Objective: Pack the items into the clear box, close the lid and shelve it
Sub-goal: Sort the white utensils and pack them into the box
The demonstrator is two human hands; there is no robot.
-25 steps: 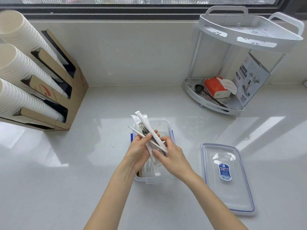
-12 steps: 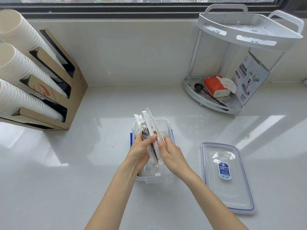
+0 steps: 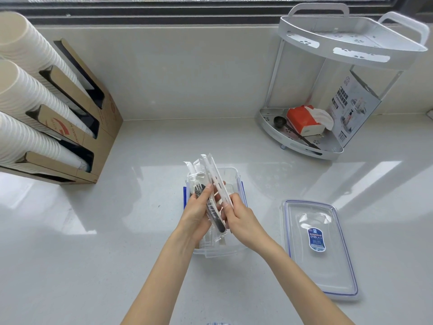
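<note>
Clear box [image 3: 230, 175]: directly under your grip; left hand [image 3: 199, 211] and right hand [image 3: 241, 215] clasp wrapped cutlery packets [image 3: 212, 184] together, aligned lengthwise to fit

The pale glossy tabletop [image 3: 145, 160] carries a clear box [image 3: 230, 174] in the middle, its lid [image 3: 328, 273] flat to the right, a cardboard cup holder [image 3: 103, 127] at left and a white corner rack [image 3: 302, 146] at back right.

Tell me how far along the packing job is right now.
Done: nothing finished that I can see. In hand: both the left hand and right hand hold the wrapped cutlery packets over the open clear box. Left: seat them, fit the lid lying beside it on the counter, then shelve it.
</note>
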